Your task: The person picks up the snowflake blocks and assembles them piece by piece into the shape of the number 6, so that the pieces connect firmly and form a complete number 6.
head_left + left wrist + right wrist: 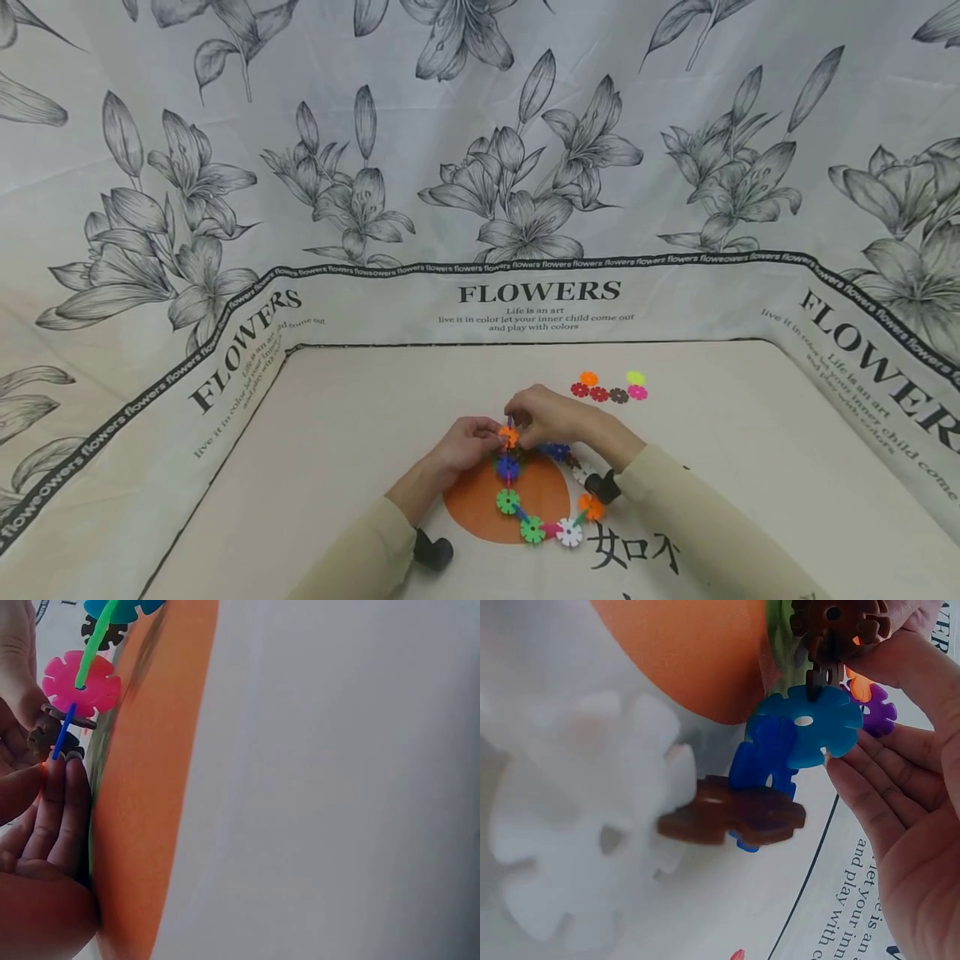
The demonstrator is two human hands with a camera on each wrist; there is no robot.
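A looped chain of notched, flower-shaped plastic discs, slotted edge to edge, hangs from my hands in the head view. My left hand (461,446) pinches its orange disc (508,437) between thumb and fingers. From the other side my right hand (551,412) grips the chain's upper end, its thumb against a brown disc (840,626) in the right wrist view. Beside that are a teal disc (806,724) and a purple disc (881,712). Lower down the loop come a green disc (507,501), a white disc (569,532) and another orange one. Fingers partly hide the join.
Several loose discs lie behind my right hand, among them a red disc (580,390), a brown one and a pink disc (637,392). Beneath the chain, the pale tabletop cloth (337,433) bears an orange printed circle (468,504) and black characters. A floral curtain (360,308) surrounds the back and sides.
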